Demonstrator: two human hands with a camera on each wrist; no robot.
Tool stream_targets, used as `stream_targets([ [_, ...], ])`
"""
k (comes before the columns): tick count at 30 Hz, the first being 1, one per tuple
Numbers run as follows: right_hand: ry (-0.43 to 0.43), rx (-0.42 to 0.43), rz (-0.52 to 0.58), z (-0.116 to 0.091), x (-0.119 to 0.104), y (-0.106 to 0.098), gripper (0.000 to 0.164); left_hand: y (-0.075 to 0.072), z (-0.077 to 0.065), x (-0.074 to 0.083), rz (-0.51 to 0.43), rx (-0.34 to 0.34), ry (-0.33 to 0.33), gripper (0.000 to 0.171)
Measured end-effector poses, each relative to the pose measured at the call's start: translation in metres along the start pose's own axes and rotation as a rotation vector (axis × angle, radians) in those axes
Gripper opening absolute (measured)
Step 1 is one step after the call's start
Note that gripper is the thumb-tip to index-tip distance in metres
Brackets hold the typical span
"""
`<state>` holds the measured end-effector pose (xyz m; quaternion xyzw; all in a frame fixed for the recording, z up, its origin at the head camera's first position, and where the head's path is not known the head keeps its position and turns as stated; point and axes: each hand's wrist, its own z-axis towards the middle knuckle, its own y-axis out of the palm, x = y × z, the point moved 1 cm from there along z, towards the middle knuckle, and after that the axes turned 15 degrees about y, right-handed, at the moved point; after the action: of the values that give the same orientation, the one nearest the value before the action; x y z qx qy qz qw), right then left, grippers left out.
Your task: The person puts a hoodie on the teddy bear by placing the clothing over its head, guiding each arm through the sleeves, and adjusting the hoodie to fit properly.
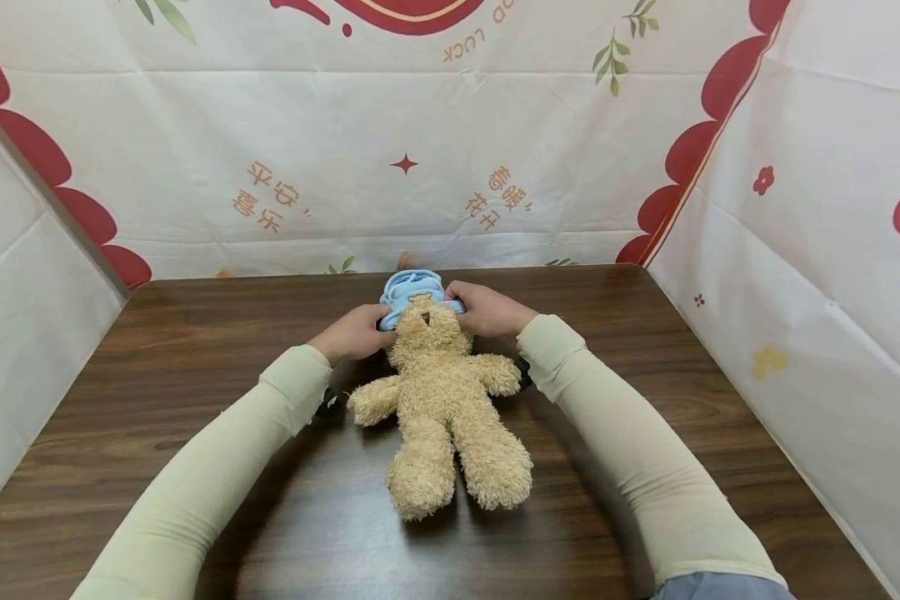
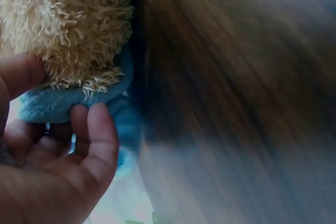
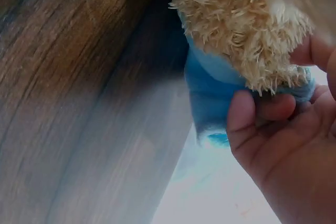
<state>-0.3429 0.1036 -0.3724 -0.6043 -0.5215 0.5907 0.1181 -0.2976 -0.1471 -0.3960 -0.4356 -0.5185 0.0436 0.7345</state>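
A tan, curly-furred teddy bear (image 1: 438,396) lies on its back on the wooden table, its head toward the far edge and its legs toward me. Around the top of its head sits a light blue hat (image 1: 411,287). My left hand (image 1: 354,333) grips the hat's brim at the left side of the head; in the left wrist view its curled fingers (image 2: 102,129) press on the blue edge. On the opposite side my right hand (image 1: 489,310) pinches the brim, and the right wrist view shows its fingertips (image 3: 242,109) against the blue cloth under the fur.
The brown wooden table (image 1: 232,317) reaches back to a white printed cloth (image 1: 360,167) hanging behind it. More white cloth stands along the right side (image 1: 832,250) and the left. Dark wrist straps partly show beneath both sleeves.
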Motion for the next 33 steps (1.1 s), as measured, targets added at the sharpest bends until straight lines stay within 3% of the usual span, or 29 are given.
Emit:
stream_targets([
  [4,-0.041,0.035,-0.062,-0.003,0.000,0.000,0.010,0.002,-0.005,0.005,0.027,0.047,0.027,0.016],
  [8,-0.067,-0.001,-0.065,-0.013,0.000,-0.003,0.006,0.002,-0.011,0.011,0.042,0.030,0.051,0.023],
  [13,-0.056,-0.034,-0.042,-0.023,-0.001,-0.008,0.021,0.003,-0.012,0.018,0.144,0.024,0.123,0.042],
  [18,-0.104,0.012,-0.113,-0.025,-0.004,-0.005,0.021,0.008,-0.008,0.025,0.251,0.081,0.178,0.039],
  [25,-0.243,0.097,-0.244,-0.025,-0.010,0.001,0.028,0.011,-0.003,0.033,0.357,0.088,0.262,0.042],
  [33,-0.321,0.201,-0.288,-0.026,-0.012,0.004,0.038,0.014,0.001,0.036,0.372,0.144,0.336,0.044],
])
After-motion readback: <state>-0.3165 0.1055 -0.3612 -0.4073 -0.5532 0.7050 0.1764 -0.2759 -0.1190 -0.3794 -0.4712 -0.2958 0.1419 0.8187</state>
